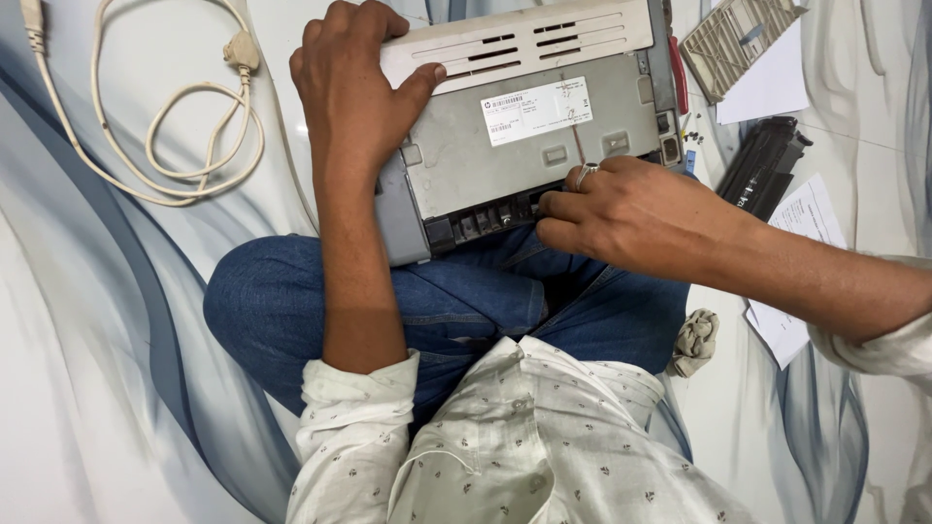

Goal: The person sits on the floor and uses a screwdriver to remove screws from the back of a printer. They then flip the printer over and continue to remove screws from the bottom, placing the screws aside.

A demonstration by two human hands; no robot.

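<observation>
Glossy floor [116, 320] underneath everything, pale white with sweeping grey-blue swirls printed or veined across it. Soft, even light, with faint reflections on the polished surface and hardly any hard shadow. No walls, windows or furniture within view. At upper left, a cream cable [180, 136] lying in loose loops, its plug near the top edge. At upper right, a beige ribbed plastic panel [735, 41] resting partly on a white sheet [777, 87]. Just below, a black oblong cartridge [764, 167] lying at a slant, beside more printed paper [791, 325]. Lower down, a crumpled greyish cloth [695, 342] on the floor.
</observation>
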